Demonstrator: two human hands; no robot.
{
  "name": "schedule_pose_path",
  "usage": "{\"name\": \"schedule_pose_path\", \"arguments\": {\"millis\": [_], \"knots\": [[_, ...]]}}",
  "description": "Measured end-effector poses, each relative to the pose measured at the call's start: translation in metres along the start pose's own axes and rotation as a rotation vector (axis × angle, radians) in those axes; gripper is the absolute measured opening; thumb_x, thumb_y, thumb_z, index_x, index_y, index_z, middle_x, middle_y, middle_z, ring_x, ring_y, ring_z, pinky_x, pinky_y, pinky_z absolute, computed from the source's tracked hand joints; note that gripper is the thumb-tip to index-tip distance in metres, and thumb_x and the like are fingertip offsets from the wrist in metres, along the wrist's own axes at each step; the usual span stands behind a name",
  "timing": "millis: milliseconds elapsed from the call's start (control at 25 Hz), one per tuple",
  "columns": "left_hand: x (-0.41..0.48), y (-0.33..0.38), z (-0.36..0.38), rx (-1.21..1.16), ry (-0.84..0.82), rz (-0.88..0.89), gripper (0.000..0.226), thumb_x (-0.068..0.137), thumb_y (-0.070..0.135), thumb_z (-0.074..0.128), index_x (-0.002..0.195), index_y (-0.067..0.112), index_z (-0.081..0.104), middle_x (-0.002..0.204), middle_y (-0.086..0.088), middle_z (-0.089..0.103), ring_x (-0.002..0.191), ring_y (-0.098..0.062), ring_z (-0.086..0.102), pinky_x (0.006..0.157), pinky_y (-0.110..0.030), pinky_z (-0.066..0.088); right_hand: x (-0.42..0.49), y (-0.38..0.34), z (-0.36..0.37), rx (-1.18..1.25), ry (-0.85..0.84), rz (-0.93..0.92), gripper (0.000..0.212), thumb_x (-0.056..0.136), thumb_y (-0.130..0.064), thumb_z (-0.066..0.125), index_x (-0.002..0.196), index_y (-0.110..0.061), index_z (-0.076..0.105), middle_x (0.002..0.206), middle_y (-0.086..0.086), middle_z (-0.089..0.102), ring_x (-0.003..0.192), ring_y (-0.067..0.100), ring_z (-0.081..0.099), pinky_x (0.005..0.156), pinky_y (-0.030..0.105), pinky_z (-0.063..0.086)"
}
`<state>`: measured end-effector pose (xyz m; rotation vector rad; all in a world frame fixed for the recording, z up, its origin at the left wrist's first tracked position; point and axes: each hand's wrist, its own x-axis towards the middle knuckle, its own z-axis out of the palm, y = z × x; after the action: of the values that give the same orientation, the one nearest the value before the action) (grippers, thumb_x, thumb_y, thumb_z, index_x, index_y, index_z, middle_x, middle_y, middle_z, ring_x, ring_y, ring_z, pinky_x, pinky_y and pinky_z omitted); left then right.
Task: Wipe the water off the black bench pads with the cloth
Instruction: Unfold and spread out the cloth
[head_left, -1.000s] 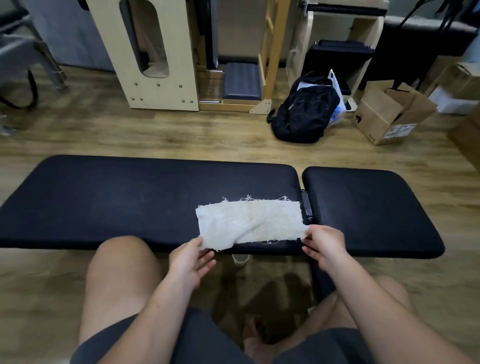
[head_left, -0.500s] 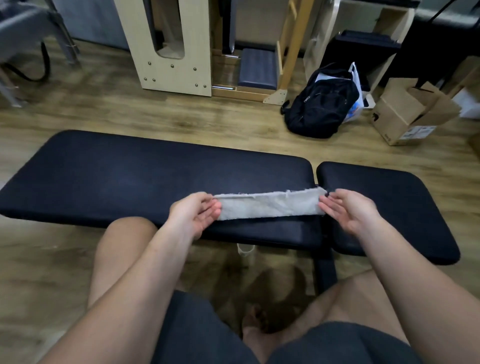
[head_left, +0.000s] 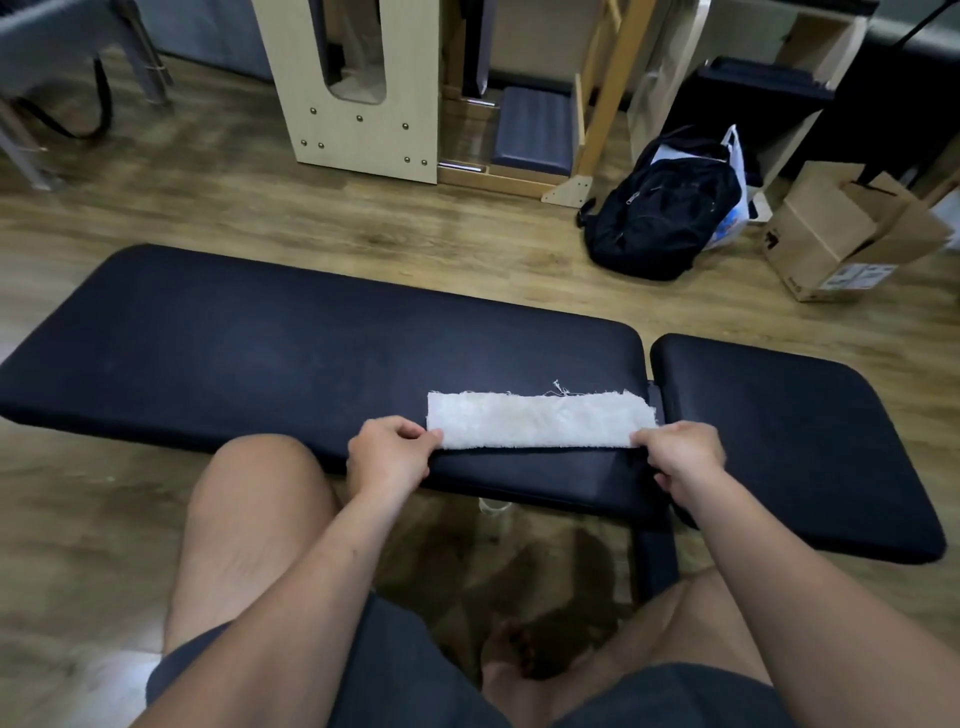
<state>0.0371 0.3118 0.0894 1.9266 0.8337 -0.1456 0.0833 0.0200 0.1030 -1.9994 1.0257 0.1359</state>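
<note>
The cloth lies flat as a narrow strip on the long pad, stretched between the two hands. The left hand pinches its left near corner with curled fingers, and the right hand pinches the right near corner the same way. Each hand holds only the cloth. Just past the right hand's grip the cloth end reaches the gap to the short pad. Left of the left hand the long pad runs on bare.

The step looks like setting the cloth down for a wiping pass. No water can be made out on either pad. The next move probably calls for pressing the strip flat and drawing it across the pad with both ends kept taut, so that it does not bunch up. The short pad should then get the same pass.
</note>
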Motion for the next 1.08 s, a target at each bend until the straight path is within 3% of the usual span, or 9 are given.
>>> {"name": "schedule_pose_path", "arguments": {"millis": [160,360,520,600,680,760,880,1000,1080], "knots": [[0.005,-0.003,-0.005,-0.073,-0.034,-0.031,0.011,0.078,0.023,0.078,0.069,0.020,0.072,0.064,0.002,0.072,0.053,-0.011,0.070,0.066,-0.033,0.060,-0.061,-0.035,0.031,-0.006,0.226,-0.478,0.013,0.076,-0.016,0.058,0.088,-0.022,0.059,0.089,-0.003,0.068,0.086,0.025,0.060,0.070,0.030,0.045],[0.006,-0.009,-0.010,-0.156,-0.053,-0.023,0.013,0.075,0.009,0.075,0.068,0.018,0.072,0.071,-0.004,0.074,0.062,-0.019,0.070,0.068,-0.033,0.060,-0.137,-0.013,0.129,-0.468,-0.175,-1.182,0.038,0.079,-0.015,0.053,0.115,-0.024,0.059,0.108,-0.002,0.064,0.102,0.023,0.057,0.088,0.037,0.043],[0.008,-0.012,-0.009,-0.144,-0.045,-0.002,0.011,0.070,0.012,0.069,0.066,0.021,0.074,0.069,0.004,0.074,0.074,-0.019,0.072,0.075,-0.037,0.061,-0.138,0.018,0.136,-0.703,-0.284,-1.354,0.067,0.071,-0.016,0.055,0.137,-0.015,0.048,0.131,0.001,0.055,0.121,0.026,0.049,0.107,0.041,0.036],[0.007,-0.008,-0.007,-0.134,-0.060,0.026,0.011,0.073,0.013,0.068,0.068,0.021,0.073,0.071,0.003,0.074,0.070,-0.017,0.072,0.074,-0.037,0.061,-0.131,0.003,0.120,-0.552,-0.332,-1.270,0.057,0.079,-0.019,0.054,0.136,-0.020,0.050,0.133,-0.001,0.053,0.124,0.021,0.046,0.106,0.039,0.039],[0.004,-0.004,-0.005,-0.167,-0.072,0.005,0.013,0.080,0.010,0.064,0.071,0.017,0.071,0.071,-0.002,0.073,0.061,-0.015,0.072,0.069,-0.039,0.062,-0.118,-0.014,0.104,-0.354,-0.089,-1.108,0.044,0.083,-0.025,0.058,0.127,-0.025,0.057,0.127,-0.002,0.055,0.117,0.020,0.048,0.095,0.038,0.046],[0.002,-0.003,-0.004,-0.204,-0.049,-0.005,0.016,0.085,0.011,0.060,0.075,0.010,0.071,0.070,-0.006,0.073,0.060,-0.016,0.072,0.067,-0.038,0.062,-0.101,-0.030,0.084,-0.213,0.010,-0.714,0.045,0.086,-0.034,0.060,0.129,-0.024,0.052,0.123,0.001,0.053,0.113,0.022,0.048,0.087,0.034,0.046],[-0.004,-0.005,-0.004,-0.346,-0.051,-0.039,0.022,0.093,0.020,0.058,0.083,0.004,0.068,0.078,-0.014,0.073,0.065,-0.020,0.073,0.067,-0.037,0.061,-0.089,-0.034,0.074,-0.121,-0.195,-0.228,0.044,0.082,-0.038,0.065,0.117,-0.014,0.056,0.106,0.002,0.056,0.100,0.022,0.055,0.075,0.027,0.041],[-0.013,-0.006,0.003,-0.489,-0.066,-0.076,0.018,0.093,0.020,0.064,0.090,0.002,0.061,0.082,-0.016,0.069,0.071,-0.025,0.074,0.073,-0.039,0.061,-0.091,-0.025,0.082,0.039,-0.307,-0.169,0.012,0.070,-0.022,0.066,0.064,-0.018,0.056,0.065,0.004,0.042,0.066,0.023,0.040,0.059,0.030,0.033],[-0.019,-0.006,0.010,-0.465,-0.048,-0.059,0.012,0.085,0.004,0.067,0.094,0.006,0.059,0.080,-0.014,0.069,0.071,-0.026,0.073,0.080,-0.042,0.060,-0.092,-0.022,0.079,0.185,-0.407,-0.096,0.010,0.068,-0.015,0.063,0.066,-0.019,0.055,0.066,0.006,0.041,0.065,0.020,0.038,0.057,0.032,0.037]]}}
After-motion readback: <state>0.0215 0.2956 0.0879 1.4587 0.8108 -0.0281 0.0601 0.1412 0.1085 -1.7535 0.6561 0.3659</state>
